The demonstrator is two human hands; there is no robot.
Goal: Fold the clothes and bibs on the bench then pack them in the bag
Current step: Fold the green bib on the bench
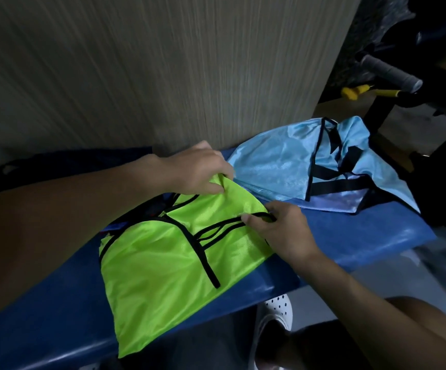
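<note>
Forearm partly hides dark cloth at the far left. Left hand pinches the top edge of the green bib; right hand pinches its black strap. It lies on the blue bench, light-blue bib beside, white shoe below.

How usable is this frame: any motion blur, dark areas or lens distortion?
Head view: motion blur streaks the wall; the green bib, left hand and right hand look fairly sharp; the upper right corner is dark; the wide lens bows the bench.
</note>
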